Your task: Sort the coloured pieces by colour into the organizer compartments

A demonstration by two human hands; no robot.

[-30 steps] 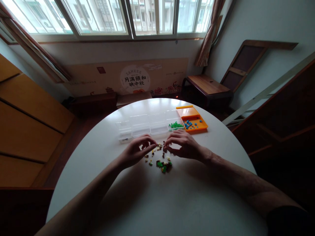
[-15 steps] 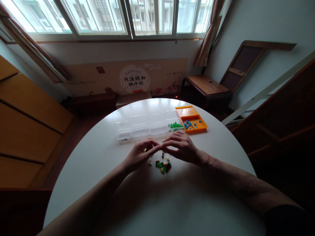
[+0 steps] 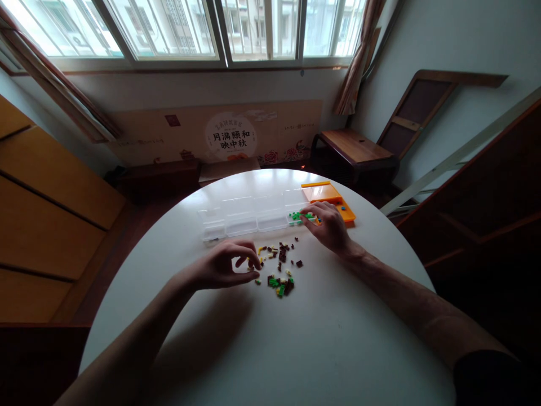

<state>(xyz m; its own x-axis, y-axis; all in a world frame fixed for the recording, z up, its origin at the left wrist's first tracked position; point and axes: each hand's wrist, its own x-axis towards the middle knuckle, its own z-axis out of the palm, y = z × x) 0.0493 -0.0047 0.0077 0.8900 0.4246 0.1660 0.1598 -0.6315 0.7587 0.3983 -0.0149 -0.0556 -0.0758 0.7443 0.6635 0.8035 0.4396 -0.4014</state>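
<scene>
A scatter of tiny brown, yellow and green bricks (image 3: 279, 266) lies mid-table on the round white table (image 3: 270, 349). My left hand (image 3: 224, 265) rests at the pile's left edge, fingers curled, thumb and forefinger pinched near a small piece; whether it grips one I cannot tell. My right hand (image 3: 329, 225) reaches to the back, fingertips pinched over the green bricks (image 3: 299, 216) in the end cell of the clear compartment box (image 3: 240, 220), partly hiding the orange tray (image 3: 325, 194) and its blue bricks.
A wooden chair (image 3: 359, 146) and a leaning folded frame stand behind the table at the right. A printed board leans on the wall under the window. Wooden cabinets flank the left and right sides.
My right hand left the pile and moved back-right to the green bricks in the box. My left hand slid slightly left and down. More brown pieces show uncovered.
</scene>
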